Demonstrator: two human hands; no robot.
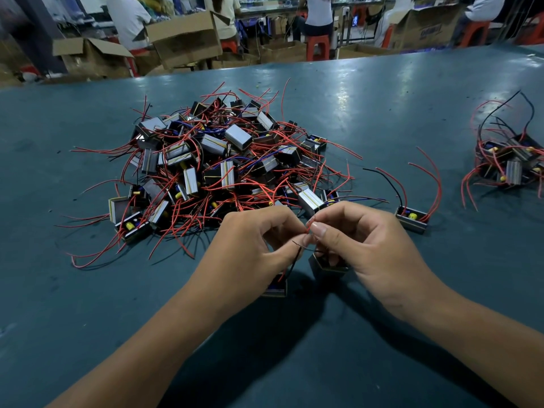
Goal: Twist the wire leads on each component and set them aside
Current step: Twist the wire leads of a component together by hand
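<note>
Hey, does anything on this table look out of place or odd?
One component lies alone to the right of the main pile, apart from the small pile at far right. Nothing looks spilled or damaged.

On the table (88, 290) in front of me, a big heap (223, 166) of components sits left of centre, behind my hands. A smaller pile (512, 163) lies well apart at the far right. Between them, nearer the heap, a lone component (412, 219) rests just right of my right hand (371, 245). My left hand (250, 248) and right hand meet before the heap, pinching leads (307, 234) between them. Two components lie under my hands: one (275, 288) below the left, one (326, 265) below the right. Behind the table stand boxes (182, 39), stools (318, 47) and seated people (129, 19).
</note>
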